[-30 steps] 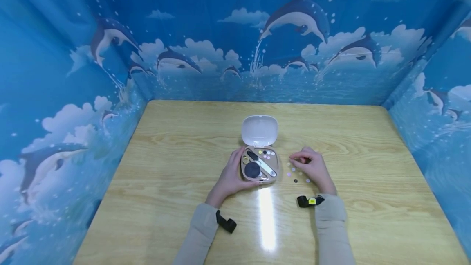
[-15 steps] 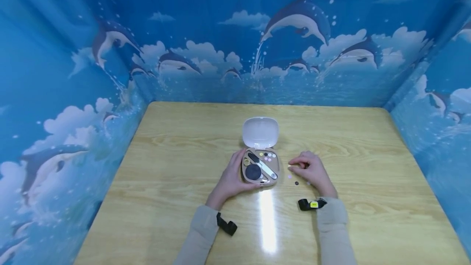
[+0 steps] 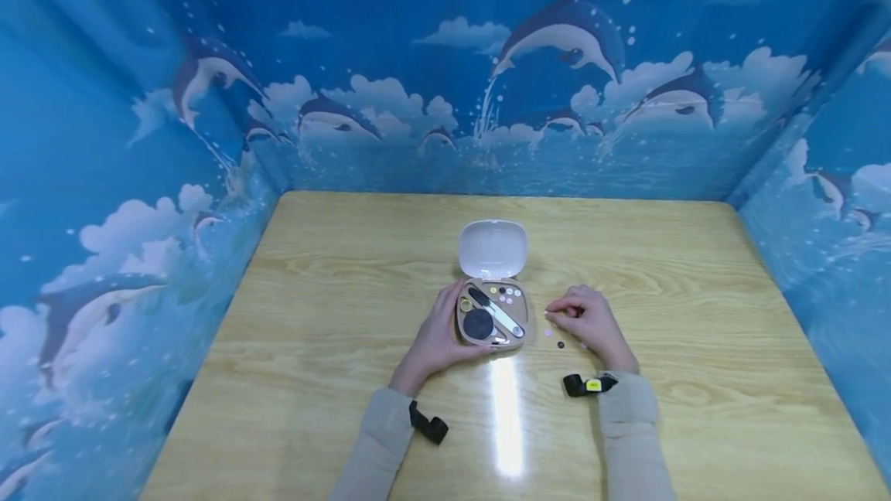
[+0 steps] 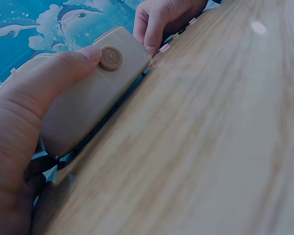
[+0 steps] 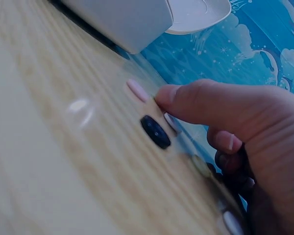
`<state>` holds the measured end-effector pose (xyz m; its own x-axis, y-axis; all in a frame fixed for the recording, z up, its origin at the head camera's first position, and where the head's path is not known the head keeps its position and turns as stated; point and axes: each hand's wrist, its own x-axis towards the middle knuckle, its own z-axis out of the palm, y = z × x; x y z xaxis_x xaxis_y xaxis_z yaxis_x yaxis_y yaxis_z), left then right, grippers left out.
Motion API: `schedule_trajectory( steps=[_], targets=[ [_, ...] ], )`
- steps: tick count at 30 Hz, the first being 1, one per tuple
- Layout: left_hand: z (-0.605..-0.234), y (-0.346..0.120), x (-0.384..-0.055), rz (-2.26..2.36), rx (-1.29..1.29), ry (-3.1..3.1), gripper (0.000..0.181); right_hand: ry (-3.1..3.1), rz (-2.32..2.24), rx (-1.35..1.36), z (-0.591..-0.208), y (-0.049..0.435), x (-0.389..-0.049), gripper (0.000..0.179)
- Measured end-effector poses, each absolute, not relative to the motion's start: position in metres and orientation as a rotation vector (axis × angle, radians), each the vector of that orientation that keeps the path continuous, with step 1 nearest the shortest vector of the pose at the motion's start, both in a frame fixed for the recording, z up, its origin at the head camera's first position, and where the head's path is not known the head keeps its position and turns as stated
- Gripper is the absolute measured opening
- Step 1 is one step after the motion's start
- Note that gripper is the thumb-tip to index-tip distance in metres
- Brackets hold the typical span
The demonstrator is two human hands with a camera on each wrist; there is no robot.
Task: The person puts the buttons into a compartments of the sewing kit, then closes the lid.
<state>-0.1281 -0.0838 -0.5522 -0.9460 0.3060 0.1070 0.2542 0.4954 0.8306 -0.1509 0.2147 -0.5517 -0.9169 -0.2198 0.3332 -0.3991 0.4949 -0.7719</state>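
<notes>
Head view: a sewing-kit box (image 3: 525, 315) is stood near the middle of the worktop (image 3: 334, 308), its lid (image 3: 493, 248) tipped back behind it. The box is gripped by the left hand (image 3: 440, 335), fingers spread along its left side and thumb laid across the front wall beside a button-shaped catch (image 4: 110, 58); this hold is judged to be for steadying, since the box is light-looking. Within, a black-and-white tool (image 3: 496, 311) is set diagonally, a black disc (image 3: 478, 323) and a gold ring (image 3: 465, 304) to one side, small buttons (image 3: 503, 291) gathered in the far right compartment, presumably so that they are kept apart. To the right of the box, the fingers of the right hand (image 3: 590, 321) are curled, thumb and forefinger brought together at a pale button (image 3: 547, 314) on the worktop; whether it is actually pinched cannot be told, the tips mostly hiding it. A pink button (image 5: 137, 90) and a black button (image 5: 156, 132) are left flat just beside the thumb, probably placed there for easy reach.
</notes>
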Motion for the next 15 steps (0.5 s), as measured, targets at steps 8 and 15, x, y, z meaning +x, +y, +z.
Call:
schedule_trajectory(
  steps=[8, 15],
  targets=[
    [-0.553, -0.084, -0.128, 1.473, 0.501, 2.671, 0.128, -2.574, 1.398, 0.522, -0.544, 0.212, -0.149, 0.013],
    [-0.552, -0.085, -0.129, 1.465, 0.505, 2.671, 0.128, -2.589, 1.393, 0.486, -0.555, 0.217, -0.154, 0.014]
  ],
)
